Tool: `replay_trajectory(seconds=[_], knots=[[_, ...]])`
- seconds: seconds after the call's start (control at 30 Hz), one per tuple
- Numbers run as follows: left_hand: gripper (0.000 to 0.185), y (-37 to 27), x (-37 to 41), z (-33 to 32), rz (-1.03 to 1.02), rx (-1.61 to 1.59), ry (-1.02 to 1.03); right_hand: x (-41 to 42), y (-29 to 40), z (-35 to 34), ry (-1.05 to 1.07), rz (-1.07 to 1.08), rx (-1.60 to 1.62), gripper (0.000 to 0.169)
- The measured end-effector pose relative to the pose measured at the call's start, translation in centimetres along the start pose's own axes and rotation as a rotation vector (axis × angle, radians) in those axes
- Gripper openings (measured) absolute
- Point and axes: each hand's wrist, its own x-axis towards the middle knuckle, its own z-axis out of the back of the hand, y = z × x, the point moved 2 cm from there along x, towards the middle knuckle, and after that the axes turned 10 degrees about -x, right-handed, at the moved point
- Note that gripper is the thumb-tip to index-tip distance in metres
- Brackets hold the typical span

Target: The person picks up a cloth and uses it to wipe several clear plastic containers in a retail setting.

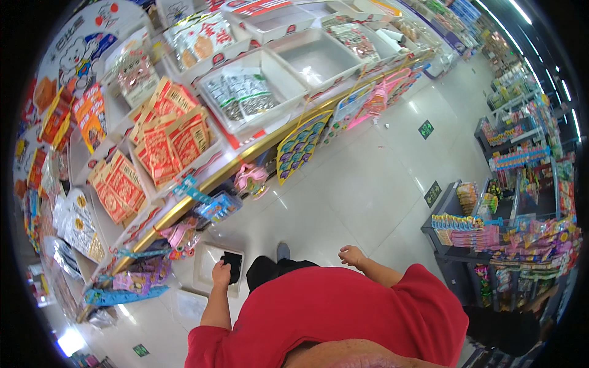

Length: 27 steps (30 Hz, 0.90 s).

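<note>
My left hand (222, 274) grips a black cloth (233, 267), held low beside my left leg. Below it on the tiled floor sits a white plastic bin (202, 271). A translucent bin or lid (191, 304) lies just behind that one. My right hand (351, 255) hangs free on the other side, its fingers loosely curled around nothing. To my left and front runs a display counter with a gold edge rail (258, 151). Its white compartments hold red-and-tan snack packets (172, 140) and silver-and-green packets (244, 94). One white compartment (317, 57) shows its bare bottom.
Toys in packaging, including a yellow scale-patterned one (301, 147), dangle from the counter edge over the aisle. Dark shelves (444, 202) packed with sweets line the right side. Dark clothing of what looks like another person (504, 329) shows behind my right shoulder.
</note>
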Motion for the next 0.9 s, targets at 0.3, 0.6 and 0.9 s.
replay_trajectory(seconds=[0.3, 0.6, 0.9], knots=[[0.038, -28.4, -0.3, -11.9, -0.519, -0.084, 0.301, 4.2, 11.8, 9.7, -0.150, 0.359, -0.043, 0.046], [0.032, -55.9, -2.8, -27.0, -1.125, 0.030, 0.485, 10.7, 11.4, 26.7, -0.274, 0.155, -0.153, 0.042], [0.042, -71.8, 1.5, -40.0, -1.332, 0.311, 0.251, 19.6, -1.3, 33.6, -0.303, -0.084, 0.066, 0.044]])
